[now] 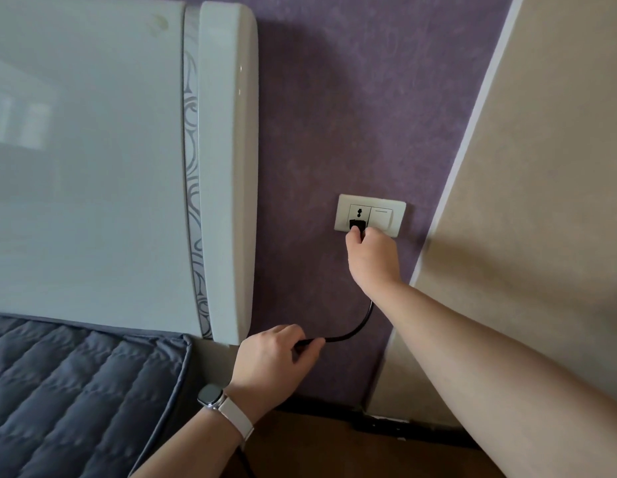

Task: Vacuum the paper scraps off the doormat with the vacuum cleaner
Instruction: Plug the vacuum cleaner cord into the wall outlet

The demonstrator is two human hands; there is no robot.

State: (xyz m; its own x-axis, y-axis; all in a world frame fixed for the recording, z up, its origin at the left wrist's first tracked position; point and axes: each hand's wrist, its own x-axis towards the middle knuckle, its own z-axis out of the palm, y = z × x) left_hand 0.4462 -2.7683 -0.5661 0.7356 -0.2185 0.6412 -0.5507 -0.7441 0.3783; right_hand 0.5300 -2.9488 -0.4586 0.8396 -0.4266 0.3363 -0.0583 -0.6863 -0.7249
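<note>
A white wall outlet plate (pixel 369 215) with a socket and a rocker switch is set in the purple wall. My right hand (pixel 370 257) pinches a black plug (pixel 357 225) at the lower socket holes. Whether the plug is fully seated I cannot tell. A black power cord (pixel 355 329) curves down from under that hand to my left hand (pixel 276 357), which is closed around it lower down. A watch with a pale strap sits on my left wrist. The vacuum cleaner, the doormat and the paper scraps are out of view.
A glossy white headboard (pixel 227 167) with a patterned silver strip stands left of the outlet. A dark quilted mattress (pixel 76 391) lies at the lower left. A beige wall panel (pixel 541 167) with white trim runs on the right. Brown floor and a dark skirting show below.
</note>
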